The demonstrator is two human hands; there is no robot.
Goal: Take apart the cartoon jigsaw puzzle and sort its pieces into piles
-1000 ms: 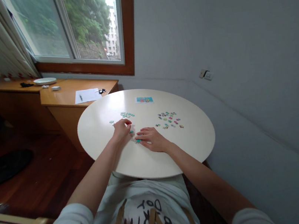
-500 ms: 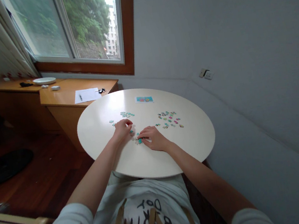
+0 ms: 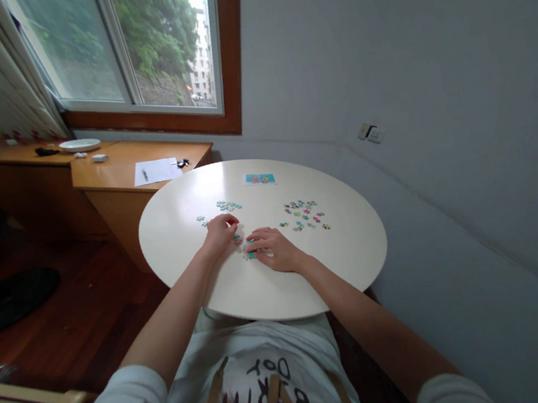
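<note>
Small jigsaw puzzle pieces (image 3: 250,255) in teal and pale colours lie between my two hands on the round white table (image 3: 273,298). My right hand (image 3: 279,250) has its fingers curled down onto a teal piece at their tips. To the left, my left hand (image 3: 220,233) is closed in a pinch just above the same group. Whatever its fingertips hold is too small to make out. Part of the group is hidden by the fingers.
Loose pieces (image 3: 304,214) are scattered right of my hands; a teal cluster (image 3: 228,205) lies beyond my left hand. A picture card (image 3: 259,178) rests near the far edge. Behind the table stands a wooden desk (image 3: 140,150) with paper (image 3: 157,171) and a white plate (image 3: 80,145).
The fingers of my right hand have shifted slightly over the pieces, and the teal piece beneath them looks a little displaced. My left hand stays almost where it was.
</note>
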